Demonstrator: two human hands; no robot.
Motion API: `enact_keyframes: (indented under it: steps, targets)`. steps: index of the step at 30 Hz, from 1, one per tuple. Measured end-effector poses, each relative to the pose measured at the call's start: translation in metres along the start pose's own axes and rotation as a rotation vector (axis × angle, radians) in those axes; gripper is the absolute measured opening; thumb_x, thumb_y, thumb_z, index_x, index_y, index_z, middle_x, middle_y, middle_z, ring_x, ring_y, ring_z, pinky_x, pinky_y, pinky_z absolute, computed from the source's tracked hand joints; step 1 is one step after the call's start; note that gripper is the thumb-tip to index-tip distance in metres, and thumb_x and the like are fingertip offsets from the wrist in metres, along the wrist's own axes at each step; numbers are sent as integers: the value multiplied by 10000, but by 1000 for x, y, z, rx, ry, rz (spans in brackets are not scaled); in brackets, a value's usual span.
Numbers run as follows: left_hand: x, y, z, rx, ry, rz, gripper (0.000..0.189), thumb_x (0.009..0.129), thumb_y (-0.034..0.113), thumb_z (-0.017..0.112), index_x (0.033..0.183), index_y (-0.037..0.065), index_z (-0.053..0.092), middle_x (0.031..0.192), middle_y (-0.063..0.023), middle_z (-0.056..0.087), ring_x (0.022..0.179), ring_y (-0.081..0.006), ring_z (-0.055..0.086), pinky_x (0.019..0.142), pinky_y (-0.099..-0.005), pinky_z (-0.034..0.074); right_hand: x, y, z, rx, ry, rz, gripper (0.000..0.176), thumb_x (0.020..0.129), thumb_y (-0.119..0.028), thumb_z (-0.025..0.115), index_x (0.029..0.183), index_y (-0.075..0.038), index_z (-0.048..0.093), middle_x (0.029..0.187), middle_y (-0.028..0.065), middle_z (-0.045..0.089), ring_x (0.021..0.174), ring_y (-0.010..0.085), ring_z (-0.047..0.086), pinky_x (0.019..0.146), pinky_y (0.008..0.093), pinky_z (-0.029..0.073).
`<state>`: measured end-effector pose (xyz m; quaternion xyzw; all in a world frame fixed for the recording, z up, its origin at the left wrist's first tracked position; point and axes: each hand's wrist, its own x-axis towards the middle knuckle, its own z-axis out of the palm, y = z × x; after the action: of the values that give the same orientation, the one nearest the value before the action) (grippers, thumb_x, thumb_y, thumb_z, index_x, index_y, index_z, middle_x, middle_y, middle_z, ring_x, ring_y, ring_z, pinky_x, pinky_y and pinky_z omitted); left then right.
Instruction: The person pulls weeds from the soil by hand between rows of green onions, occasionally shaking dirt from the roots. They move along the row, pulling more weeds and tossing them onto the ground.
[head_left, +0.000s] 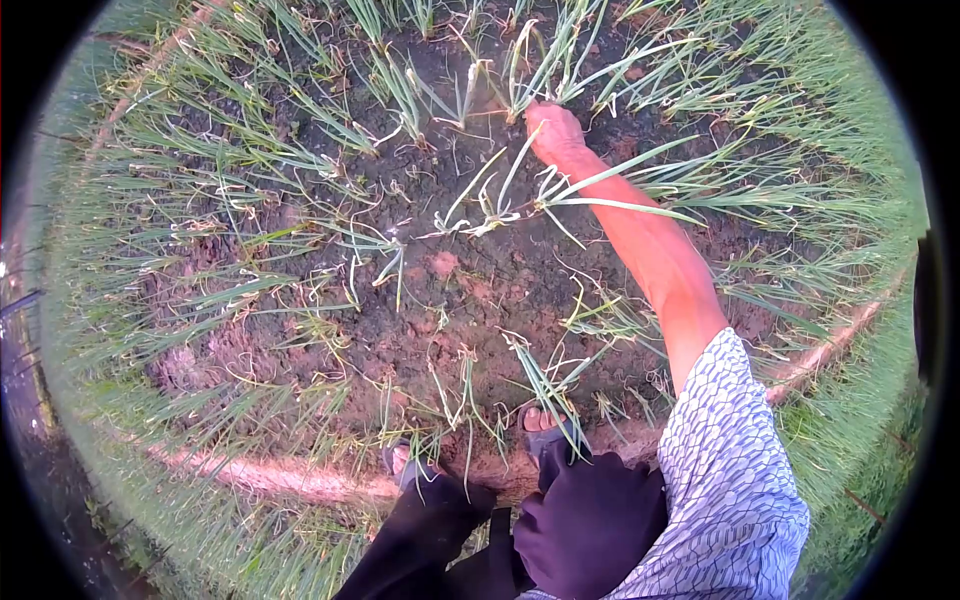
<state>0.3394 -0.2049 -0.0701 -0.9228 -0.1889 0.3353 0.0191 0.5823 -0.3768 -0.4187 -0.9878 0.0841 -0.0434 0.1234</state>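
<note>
Onion clump (pixel 541 62), thin tubular lvs, rt hand (pixel 553 131), fingers curled round base, crumbly soil (pixel 455 290)

Green onion shoots (pixel 560 60) on reddish-brown soil (pixel 470 290), a white sleeve (pixel 730 480) with grey scale pattern, black trousers (pixel 590 520).

Bed of dark brown, clumpy soil (pixel 480 300), planted with thin green shoots (pixel 548 55).
Loose green stalks (pixel 480 212) lie flat across the bare middle; a reddish clod (pixel 442 263) sits near them, and a pale earthen ridge (pixel 290 480) edges the near side.
</note>
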Motion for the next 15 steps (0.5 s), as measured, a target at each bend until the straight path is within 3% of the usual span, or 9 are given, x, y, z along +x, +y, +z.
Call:
enact_keyframes:
  steps: [2, 6, 7, 11, 15]
  targets:
    - [3, -2, 0, -3, -12, -15, 279, 731, 303, 653, 909, 89, 654, 772, -84, 615, 755, -246, 614, 653, -386, 474, 4, -2, -2, -83, -60, -23, 216, 903, -116, 475, 994, 10, 625, 849, 196, 679, 792, 370, 693, 686, 468, 571]
    - [6, -6, -1, -23, -37, -22, 277, 734, 302, 653, 907, 87, 655, 775, -85, 618, 757, -247, 615, 657, -386, 476, 21, 5, 11, -179, -93, -45, 202, 873, -119, 535, 993, -26, 668, 877, 174, 700, 810, 352, 702, 683, 444, 579]
    - [6, -7, -1, -30, -44, -24, 276, 735, 302, 653, 907, 87, 656, 776, -85, 618, 757, -247, 616, 658, -387, 476, 22, 4, 10, -110, 9, -47, 117, 797, -100, 602, 863, -43, 680, 824, 186, 681, 765, 366, 688, 661, 448, 571]
    - [11, -13, -3, -53, -72, -46, 274, 738, 302, 653, 906, 85, 657, 780, -87, 621, 759, -248, 618, 661, -387, 477, 4, -7, -9, -114, -262, -31, 293, 814, -68, 564, 1097, -34, 628, 932, 222, 690, 860, 388, 687, 745, 488, 556]
    - [15, -15, -4, -62, -111, -63, 272, 741, 301, 653, 905, 83, 658, 784, -88, 624, 760, -249, 619, 664, -388, 479, -32, -34, -19, -13, -273, -439, 139, 878, -67, 476, 987, -7, 538, 893, 242, 638, 865, 441, 652, 728, 513, 534]
